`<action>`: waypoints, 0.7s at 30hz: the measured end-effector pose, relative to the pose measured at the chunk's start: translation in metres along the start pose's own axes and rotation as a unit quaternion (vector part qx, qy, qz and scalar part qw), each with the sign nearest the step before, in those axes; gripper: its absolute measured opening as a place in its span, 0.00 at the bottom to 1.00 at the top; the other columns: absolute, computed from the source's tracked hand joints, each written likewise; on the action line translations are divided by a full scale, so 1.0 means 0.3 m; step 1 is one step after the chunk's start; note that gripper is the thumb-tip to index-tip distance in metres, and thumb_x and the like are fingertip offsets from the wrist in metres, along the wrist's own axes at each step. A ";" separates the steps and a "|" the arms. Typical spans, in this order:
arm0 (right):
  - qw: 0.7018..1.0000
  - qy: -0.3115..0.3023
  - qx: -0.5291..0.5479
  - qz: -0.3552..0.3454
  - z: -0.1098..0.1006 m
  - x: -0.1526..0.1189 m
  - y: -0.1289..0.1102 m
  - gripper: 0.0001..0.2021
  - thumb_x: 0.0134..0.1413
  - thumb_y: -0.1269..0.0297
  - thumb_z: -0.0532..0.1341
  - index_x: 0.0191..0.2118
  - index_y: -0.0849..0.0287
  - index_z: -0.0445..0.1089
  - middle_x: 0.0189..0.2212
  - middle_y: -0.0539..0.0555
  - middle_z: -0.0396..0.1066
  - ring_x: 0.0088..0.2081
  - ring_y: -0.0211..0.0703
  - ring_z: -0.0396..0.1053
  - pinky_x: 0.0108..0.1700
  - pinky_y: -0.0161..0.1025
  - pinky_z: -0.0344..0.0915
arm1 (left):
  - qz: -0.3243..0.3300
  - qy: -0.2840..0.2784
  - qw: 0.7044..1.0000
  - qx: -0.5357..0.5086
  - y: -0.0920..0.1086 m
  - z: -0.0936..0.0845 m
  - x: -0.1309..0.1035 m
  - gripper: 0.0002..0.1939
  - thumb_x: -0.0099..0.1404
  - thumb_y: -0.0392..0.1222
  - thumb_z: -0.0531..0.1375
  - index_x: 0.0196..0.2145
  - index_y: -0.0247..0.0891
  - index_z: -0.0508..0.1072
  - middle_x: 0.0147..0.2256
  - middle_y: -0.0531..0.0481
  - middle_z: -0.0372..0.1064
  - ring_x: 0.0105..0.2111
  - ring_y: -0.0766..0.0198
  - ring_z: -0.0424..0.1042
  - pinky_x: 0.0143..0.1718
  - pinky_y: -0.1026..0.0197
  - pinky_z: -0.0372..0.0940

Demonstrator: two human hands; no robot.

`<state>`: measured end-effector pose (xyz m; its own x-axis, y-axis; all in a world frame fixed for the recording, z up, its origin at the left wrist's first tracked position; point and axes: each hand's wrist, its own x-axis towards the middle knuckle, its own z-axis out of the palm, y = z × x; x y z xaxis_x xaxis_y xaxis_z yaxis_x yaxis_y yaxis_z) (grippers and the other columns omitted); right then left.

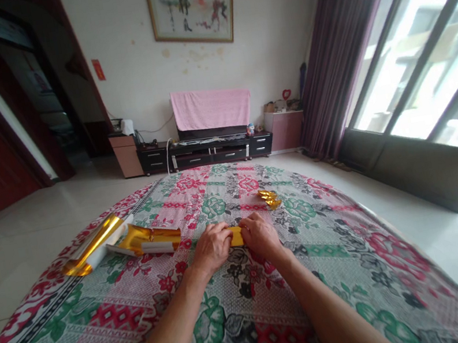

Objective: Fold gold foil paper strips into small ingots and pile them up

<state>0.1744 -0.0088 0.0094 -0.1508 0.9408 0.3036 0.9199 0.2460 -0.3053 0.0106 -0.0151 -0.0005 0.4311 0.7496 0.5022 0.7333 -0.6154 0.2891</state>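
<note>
Left hand (214, 246) and right hand (261, 235) are both closed, fingers bent, each grasping one end of a small yellow piece (236, 237), the left at its nine o'clock end and the right at its three o'clock end. The yellow piece is held low over a floral cloth (241, 327), its middle showing between the fingers; whether it touches the cloth cannot be told.

Taking the yellow piece as the clock's centre, shiny gold shapes (273, 203) lie close together on the cloth toward two o'clock, near the right hand. Toward nine o'clock rests a curled gold sheet (137, 238) with white showing, and farther out the same way a larger gold roll (92, 248). Beyond the cloth, at twelve o'clock, a pink towel (212, 107) drapes above a black cabinet (211, 157).
</note>
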 end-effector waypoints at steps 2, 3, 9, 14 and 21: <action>1.000 -0.001 0.006 -0.001 0.001 0.004 0.007 0.10 0.54 0.65 0.52 0.37 0.54 0.70 0.37 0.53 0.64 0.33 0.36 0.66 0.32 0.31 0.56 | -0.003 -0.004 1.000 0.001 -0.001 0.003 -0.001 0.13 0.61 0.36 0.50 0.35 0.39 0.74 0.40 0.46 0.68 0.39 0.60 0.63 0.43 0.56 0.60; 1.000 0.002 0.008 -0.001 0.002 0.004 0.009 0.10 0.54 0.65 0.52 0.36 0.55 0.70 0.37 0.53 0.65 0.33 0.36 0.66 0.32 0.31 0.55 | -0.004 -0.005 1.000 0.003 -0.002 0.005 -0.001 0.12 0.62 0.36 0.51 0.35 0.39 0.74 0.41 0.46 0.67 0.40 0.60 0.63 0.43 0.56 0.61; 0.999 0.042 0.020 0.002 0.008 -0.014 0.002 0.09 0.55 0.64 0.52 0.35 0.55 0.69 0.34 0.52 0.66 0.32 0.36 0.65 0.31 0.32 0.54 | 0.010 0.041 0.999 0.016 0.018 -0.003 0.000 0.11 0.60 0.33 0.52 0.32 0.38 0.75 0.49 0.46 0.60 0.49 0.56 0.56 0.50 0.55 0.57; 0.998 0.050 0.034 0.009 0.006 -0.024 -0.003 0.08 0.53 0.65 0.53 0.35 0.55 0.70 0.33 0.51 0.66 0.32 0.36 0.65 0.32 0.31 0.53 | 0.006 0.014 0.998 0.055 0.055 -0.024 0.005 0.13 0.61 0.34 0.50 0.28 0.37 0.74 0.36 0.45 0.64 0.41 0.59 0.60 0.42 0.58 0.60; 0.997 0.062 0.043 0.002 0.004 -0.027 -0.003 0.08 0.53 0.67 0.53 0.34 0.56 0.69 0.33 0.51 0.67 0.32 0.36 0.65 0.31 0.31 0.53 | -0.010 -0.031 0.998 0.049 0.031 -0.006 -0.002 0.14 0.62 0.34 0.49 0.32 0.39 0.75 0.31 0.47 0.65 0.35 0.61 0.60 0.37 0.60 0.59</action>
<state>0.1744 -0.0163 0.0060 -0.0962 0.9070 0.4100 0.8852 0.2663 -0.3815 0.0162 -0.0217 0.0033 0.4453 0.7766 0.4456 0.7883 -0.5760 0.2163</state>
